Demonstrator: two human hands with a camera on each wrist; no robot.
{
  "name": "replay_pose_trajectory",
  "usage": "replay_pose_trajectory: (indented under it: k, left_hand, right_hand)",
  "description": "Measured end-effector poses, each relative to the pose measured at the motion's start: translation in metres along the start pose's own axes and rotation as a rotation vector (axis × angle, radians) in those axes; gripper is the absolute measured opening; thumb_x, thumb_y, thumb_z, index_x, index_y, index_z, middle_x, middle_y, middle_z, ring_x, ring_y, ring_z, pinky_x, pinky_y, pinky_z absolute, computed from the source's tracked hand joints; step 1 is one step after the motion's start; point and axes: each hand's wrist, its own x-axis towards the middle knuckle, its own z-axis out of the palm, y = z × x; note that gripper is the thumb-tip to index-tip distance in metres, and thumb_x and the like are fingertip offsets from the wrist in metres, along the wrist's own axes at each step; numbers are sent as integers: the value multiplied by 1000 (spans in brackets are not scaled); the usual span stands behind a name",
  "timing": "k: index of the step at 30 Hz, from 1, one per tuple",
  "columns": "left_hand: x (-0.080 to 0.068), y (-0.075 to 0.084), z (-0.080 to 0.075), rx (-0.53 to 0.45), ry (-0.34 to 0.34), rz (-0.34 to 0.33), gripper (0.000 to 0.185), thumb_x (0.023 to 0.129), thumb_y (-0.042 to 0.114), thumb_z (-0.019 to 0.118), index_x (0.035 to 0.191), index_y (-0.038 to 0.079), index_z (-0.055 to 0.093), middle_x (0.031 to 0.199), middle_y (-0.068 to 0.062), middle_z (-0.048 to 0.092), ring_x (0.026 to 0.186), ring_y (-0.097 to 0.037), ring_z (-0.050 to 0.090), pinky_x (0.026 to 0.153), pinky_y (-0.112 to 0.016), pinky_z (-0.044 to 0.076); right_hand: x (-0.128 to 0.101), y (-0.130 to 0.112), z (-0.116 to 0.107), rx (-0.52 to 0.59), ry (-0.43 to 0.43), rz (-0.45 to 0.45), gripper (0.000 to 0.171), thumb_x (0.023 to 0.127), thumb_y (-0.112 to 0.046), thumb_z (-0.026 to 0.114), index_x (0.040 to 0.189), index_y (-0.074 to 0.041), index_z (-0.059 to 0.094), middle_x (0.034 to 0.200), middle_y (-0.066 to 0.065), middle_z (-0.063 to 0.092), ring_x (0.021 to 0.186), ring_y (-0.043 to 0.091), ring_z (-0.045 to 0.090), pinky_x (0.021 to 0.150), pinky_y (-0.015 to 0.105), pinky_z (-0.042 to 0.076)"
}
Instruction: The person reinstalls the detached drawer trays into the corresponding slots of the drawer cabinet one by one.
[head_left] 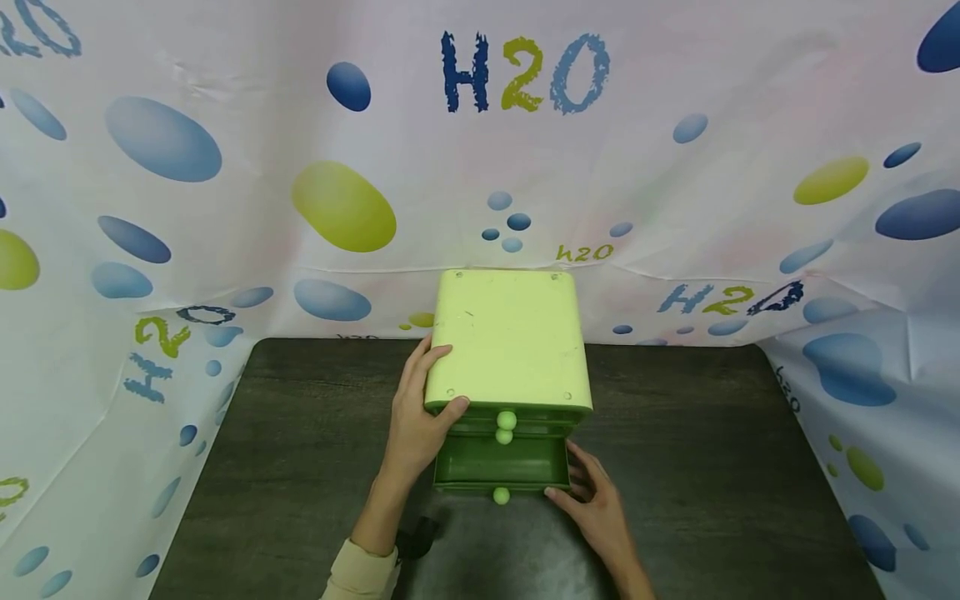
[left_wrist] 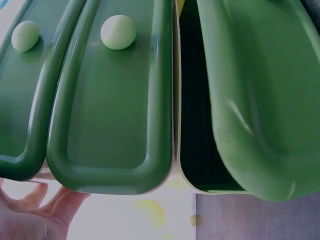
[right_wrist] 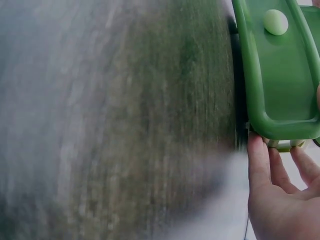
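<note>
Light-green chest [head_left: 510, 337] stands mid-counter [head_left: 712, 467], against back drape [head_left: 480, 167]. Bottom drawer [head_left: 498, 462] pulled out toward person; two upper drawers closed, round knobs [head_left: 506, 421] stacked at front. Left hand [head_left: 420, 417] clasps chest's top left front corner, thumb on front lip, fingers curled over top edge. Right hand [head_left: 596, 504] at drawer's right front corner, fingertips [right_wrist: 257, 150] touching its edge, fingers fairly straight, not wrapped round it. Drawer knob [head_left: 501, 496] untouched, between hands.
</note>
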Motion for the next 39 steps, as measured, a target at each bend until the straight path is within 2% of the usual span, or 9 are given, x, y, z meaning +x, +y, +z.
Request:
replay_pose_trajectory:
  k: [15,22,25,30,35,39]
  left_hand:
    - [1,2,0,-3,12,-21,62,88,17,70,145,6,48,159,-23,24,144,-40,29,102,-67,33]
    - [1,1,0,-5,7,-40,63,89,21,71,145,6,48,160,-23,23,144,-40,28,103,-66,33]
    - [1,-12,2,-4,8,-43,64,88,19,71,146,8,47,160,-21,22,145,-40,27,102,-67,33]
    - [0,-39,6,13,14,-31,66,88,28,73,148,21,46,163,-11,21,146,-35,26,102,-66,33]
    - [-1,-45,5,24,11,-7,64,91,44,70,148,32,45,163,-3,21,146,-29,27,102,-64,35]
    - [-1,-45,5,25,6,8,63,92,45,68,148,34,43,163,-2,20,147,-27,26,102,-63,36]
  right_hand:
    - [5,-5,7,-123,122,-29,71,78,-16,87,140,-10,54,130,12,56,108,28,63,82,28,56]
    - [5,-7,10,-147,168,-5,68,79,-16,86,138,-9,54,130,13,58,104,27,62,81,29,56]
    - [6,-8,12,-140,186,10,68,80,-17,86,138,-8,52,131,14,57,104,27,62,81,28,55]
    - [6,-9,13,-115,194,27,69,82,-17,84,140,-8,48,133,15,55,108,28,59,84,31,55]
    - [7,-8,13,-114,191,14,68,83,-16,83,141,-8,48,136,14,53,113,29,58,90,38,53]
    - [10,-8,14,-136,194,-3,71,82,-17,83,143,-8,47,137,14,51,114,31,58,90,41,53]
